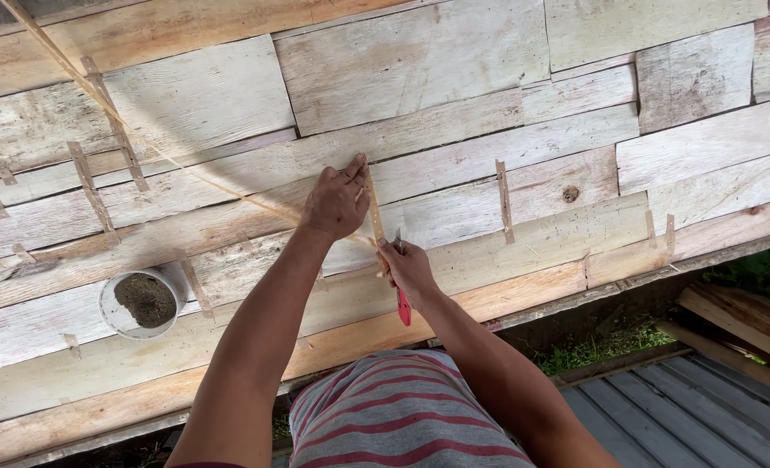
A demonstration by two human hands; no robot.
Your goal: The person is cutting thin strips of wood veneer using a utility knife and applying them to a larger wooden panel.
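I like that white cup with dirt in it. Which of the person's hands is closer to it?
Left. The left hand is up and right of the white cup, pressing the thin strip. The right hand is farther right.

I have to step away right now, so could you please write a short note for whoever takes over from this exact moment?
Left hand: pressed flat on a thin wooden strip, holding it upright against the plank wall.
Right hand: closed grip on a red-handled tool, its tip at the strip's lower end.
Nearby: a white pot of dark material sits lower left; a long thin cane runs diagonally across the wall.
Done: several short strips already sit over the plank seams.
Left: this strip is only hand-held; whether it is fixed cannot be seen.
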